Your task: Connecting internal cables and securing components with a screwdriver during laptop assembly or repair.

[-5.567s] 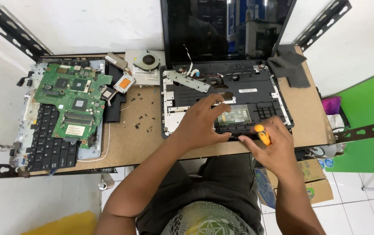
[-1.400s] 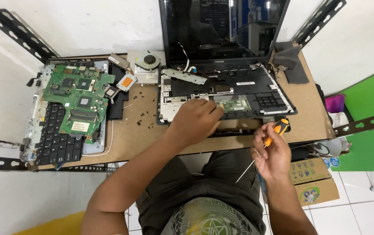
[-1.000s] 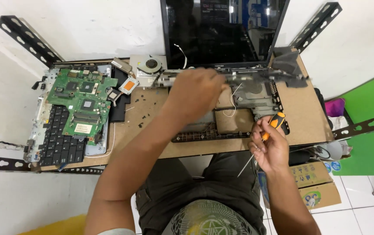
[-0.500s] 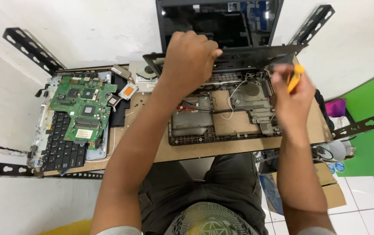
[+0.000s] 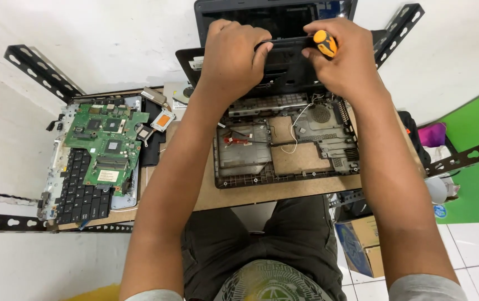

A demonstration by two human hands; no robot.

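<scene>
A dismantled black laptop lies on a small wooden table (image 5: 261,195). Its bare bottom shell (image 5: 284,145) shows loose white and red wires. My left hand (image 5: 234,58) grips the raised black upper cover (image 5: 284,64), tilted up against the open screen (image 5: 273,14). My right hand (image 5: 342,56) also rests on that cover's top edge while holding a screwdriver with an orange and black handle (image 5: 325,43).
At the left lie a green motherboard (image 5: 105,145) on a black keyboard (image 5: 80,192), a small orange-topped part (image 5: 163,120) and a fan (image 5: 186,92). Black slotted metal brackets (image 5: 38,69) surround the table. Cardboard boxes (image 5: 365,245) stand on the floor at the right.
The laptop's upper cover has come off the bottom shell and swung up toward the screen. My right hand, with the screwdriver, rose from the table's front edge to the cover's top.
</scene>
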